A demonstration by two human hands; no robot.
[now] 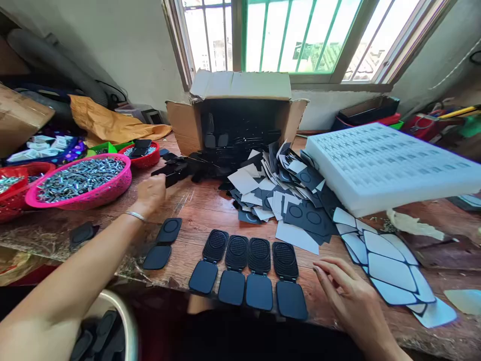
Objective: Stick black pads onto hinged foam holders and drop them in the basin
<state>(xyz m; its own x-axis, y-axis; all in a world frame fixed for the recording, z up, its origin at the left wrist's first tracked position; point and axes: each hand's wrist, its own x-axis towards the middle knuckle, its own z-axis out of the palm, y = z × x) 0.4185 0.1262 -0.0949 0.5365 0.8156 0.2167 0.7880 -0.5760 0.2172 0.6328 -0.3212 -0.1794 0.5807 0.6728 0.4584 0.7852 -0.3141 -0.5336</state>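
My left hand (152, 193) reaches far out over the table, its fingers closed around a black plastic piece (173, 175) at the edge of a dark pile. Near the front edge, my right hand (347, 293) rests with nothing visible in it, fingers stretched loosely and a gap beside the thumb. Just left of it lies a row of unfolded black hinged cases, the nearest one (289, 278) with a ridged round half above and a smooth half below. Another black case (168, 229) with a ring mark lies unfolded below my left hand.
An open cardboard box (240, 85) of black pieces stands under the window. Loose black and white cards (244, 181) spill before it. A white foam tray (398, 165) and white pads (391, 268) lie right; a pink basket (126, 183) of metal parts sits left. Below is a metal basin (131, 326).
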